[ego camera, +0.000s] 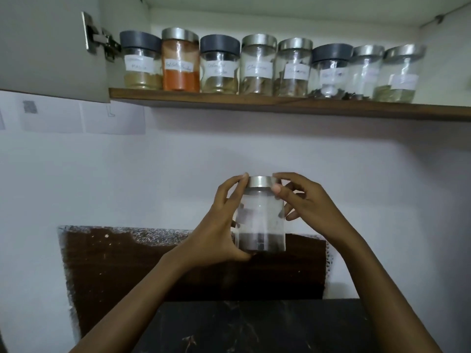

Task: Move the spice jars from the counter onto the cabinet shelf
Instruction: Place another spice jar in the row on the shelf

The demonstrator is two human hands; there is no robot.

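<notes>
Clear glass jar (260,220) with a steel lid, a dark layer of spice at the bottom, held up in the air below the shelf (280,104), in front of the white wall. Left hand (219,225) is clamped round its side and base, right hand (303,202) pinches the lid. Eight labelled jars (257,66) line the shelf above

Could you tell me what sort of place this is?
Most likely a home kitchen: a row of labelled spice jars on a wooden cabinet shelf, a dark stone counter below, and a hinged cabinet door standing open.
</notes>
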